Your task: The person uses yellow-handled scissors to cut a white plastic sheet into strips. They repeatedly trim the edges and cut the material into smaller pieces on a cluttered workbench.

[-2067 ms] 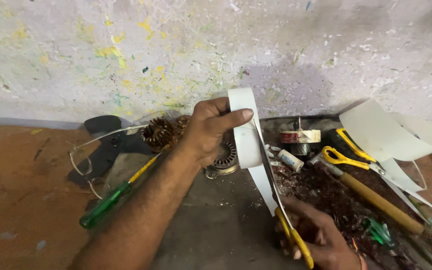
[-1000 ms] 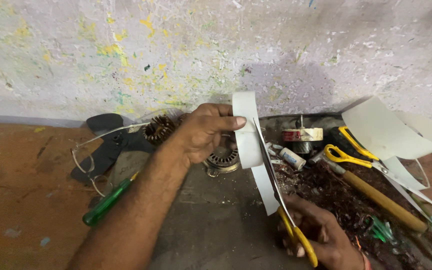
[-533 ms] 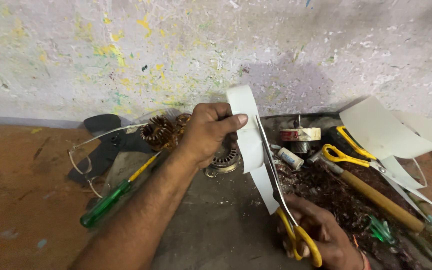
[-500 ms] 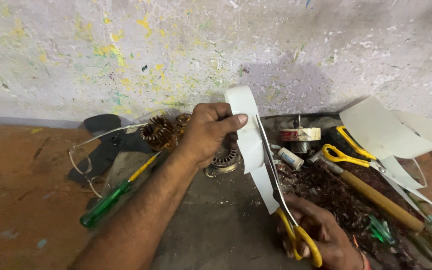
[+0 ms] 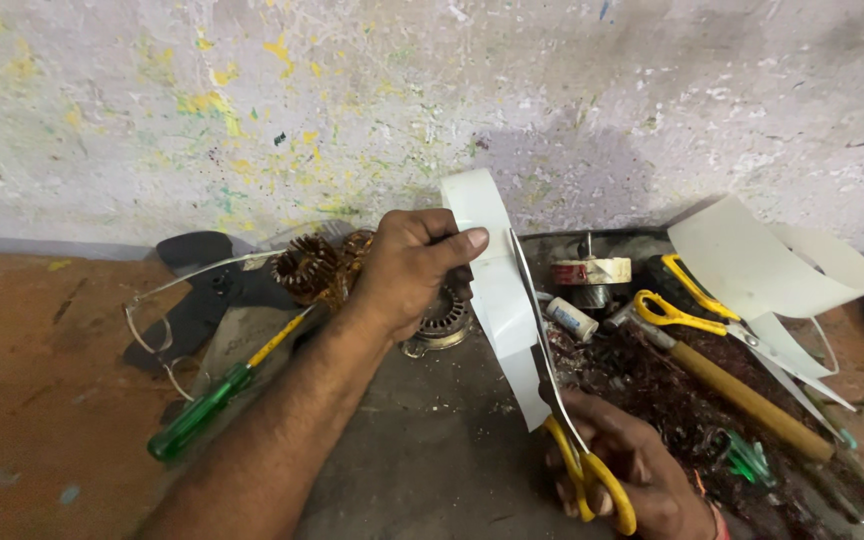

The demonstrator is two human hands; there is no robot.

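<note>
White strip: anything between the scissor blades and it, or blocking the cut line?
Nothing visible. The left hand pinches the white strip near its top. The yellow-handled scissors in the right hand run along the strip's right edge, blades against it. Left fingers sit beside the blade tip, not across it.

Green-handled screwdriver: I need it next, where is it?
The green-handled screwdriver lies in the head view's lower left, beside the left forearm, below the black fan blade.

White paper strip: long, narrow, curved at top, held upright. Scissors: yellow handles low, blades along the strip's right edge, pointing up
</note>
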